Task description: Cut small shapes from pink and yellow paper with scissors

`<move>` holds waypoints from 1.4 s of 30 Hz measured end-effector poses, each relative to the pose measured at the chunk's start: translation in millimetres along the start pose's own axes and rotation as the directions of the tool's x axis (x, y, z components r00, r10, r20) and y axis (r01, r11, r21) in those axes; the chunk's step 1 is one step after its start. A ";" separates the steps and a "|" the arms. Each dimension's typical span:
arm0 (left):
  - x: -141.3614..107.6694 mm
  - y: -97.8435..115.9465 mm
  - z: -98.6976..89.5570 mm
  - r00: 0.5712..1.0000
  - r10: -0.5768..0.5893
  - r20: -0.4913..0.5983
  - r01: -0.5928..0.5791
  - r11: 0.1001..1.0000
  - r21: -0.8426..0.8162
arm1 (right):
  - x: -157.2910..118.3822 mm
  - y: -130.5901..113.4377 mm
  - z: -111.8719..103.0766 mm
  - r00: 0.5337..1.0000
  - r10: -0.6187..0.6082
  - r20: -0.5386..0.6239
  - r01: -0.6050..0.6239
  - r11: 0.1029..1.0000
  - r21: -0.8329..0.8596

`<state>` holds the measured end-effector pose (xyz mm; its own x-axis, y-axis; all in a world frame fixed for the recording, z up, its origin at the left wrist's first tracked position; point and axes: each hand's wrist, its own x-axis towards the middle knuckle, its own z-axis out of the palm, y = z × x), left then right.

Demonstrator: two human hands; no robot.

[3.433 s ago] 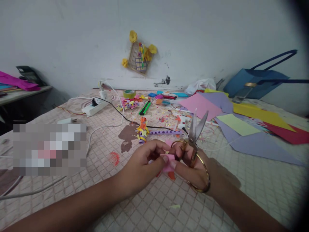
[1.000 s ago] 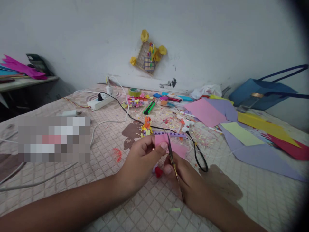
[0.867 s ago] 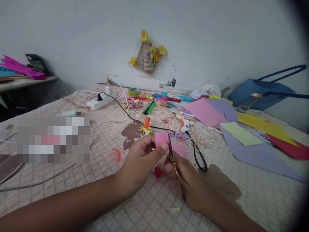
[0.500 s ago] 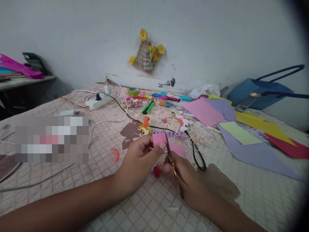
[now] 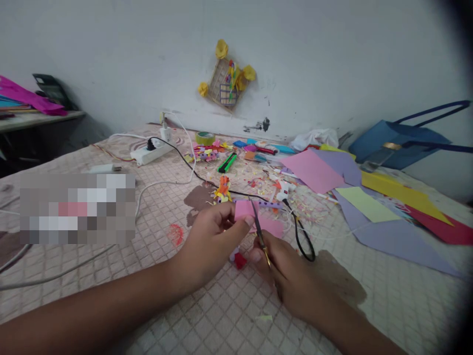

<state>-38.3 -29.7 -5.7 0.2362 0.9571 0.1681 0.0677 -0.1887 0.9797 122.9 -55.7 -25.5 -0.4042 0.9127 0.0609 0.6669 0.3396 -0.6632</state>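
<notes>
My left hand (image 5: 214, 241) pinches a piece of pink paper (image 5: 244, 209) between thumb and fingers. My right hand (image 5: 284, 271) grips a pair of scissors (image 5: 263, 241), whose blades point up and away from me along the right side of the paper. More pink paper (image 5: 271, 228) shows to the right of the blades; I cannot tell whether it is joined to the held part. Below the hands lies a small red scrap (image 5: 240, 260). Just beyond the paper are a purple dotted strip (image 5: 271, 204) and an orange and yellow paper piece (image 5: 223, 187).
A glue gun (image 5: 284, 191) with a black cord lies beyond my right hand. Behind are a green cutter (image 5: 226, 162), tape (image 5: 205, 138) and paper scraps (image 5: 209, 154). A power strip (image 5: 150, 154) stands left; coloured sheets (image 5: 391, 241) and a blue bag (image 5: 399, 143) lie right.
The hands, paper and scissors hold almost the same position, with only a very slight shift. The camera view has moved a little.
</notes>
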 end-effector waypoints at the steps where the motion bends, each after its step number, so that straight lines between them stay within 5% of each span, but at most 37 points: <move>1: 0.2 0.5 -0.4 1.000 -0.004 -0.002 0.004 1.000 0.023 | 0.0 0.0 -0.2 1.000 -0.008 -0.002 0.008 1.000 -0.003; 31: 13.6 2.9 -11.4 0.989 -0.018 0.145 -0.008 0.985 0.174 | -0.7 7.2 -11.5 0.999 -0.003 0.047 0.006 0.998 -0.065; 42: 2.5 -6.5 2.6 0.998 0.027 0.048 -0.025 0.999 -0.040 | -1.6 7.5 -9.6 1.000 -0.026 -0.002 0.026 0.999 -0.048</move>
<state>-35.6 -26.7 -12.0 0.2842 0.9400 0.1886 0.0229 -0.2033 0.9789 134.5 -52.5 -23.4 -0.4202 0.9039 0.0800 0.6855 0.3739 -0.6248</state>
